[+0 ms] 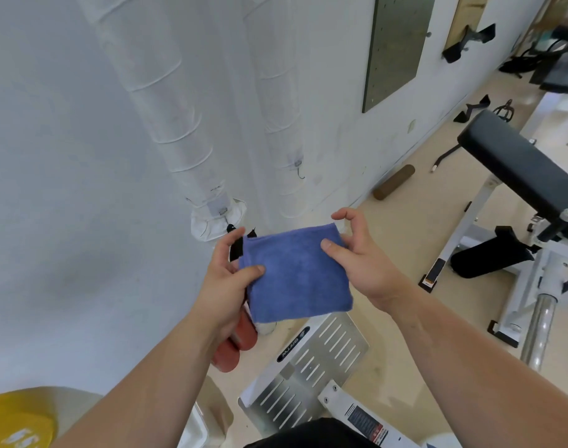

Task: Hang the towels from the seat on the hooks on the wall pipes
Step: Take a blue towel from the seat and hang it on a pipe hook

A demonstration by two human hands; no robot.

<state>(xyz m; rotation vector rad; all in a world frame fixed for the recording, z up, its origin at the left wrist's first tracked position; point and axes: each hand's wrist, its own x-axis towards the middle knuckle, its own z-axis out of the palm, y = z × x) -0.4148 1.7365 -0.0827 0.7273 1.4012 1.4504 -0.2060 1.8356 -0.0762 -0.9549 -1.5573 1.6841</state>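
Both hands hold one folded blue terry towel (pixel 297 273) at chest height before the wall. The left hand (pixel 226 279) is closed on its left edge, thumb on top, also gripping a black strap-like piece (pixel 235 250), possibly the hanging loop. The right hand (pixel 357 257) pinches the upper right corner, remaining fingers loosely curled.

The small metal hook (pixel 298 169) on the white wrapped pipe (pixel 276 108) lies above and beyond the hands, well apart from the towel.

Risks, as judged:
- Loop unconfirmed; draped folded cloth may slide off.
- Hook is small; a misjudged reach could miss.
- Light right-hand pinch may let the fold open.
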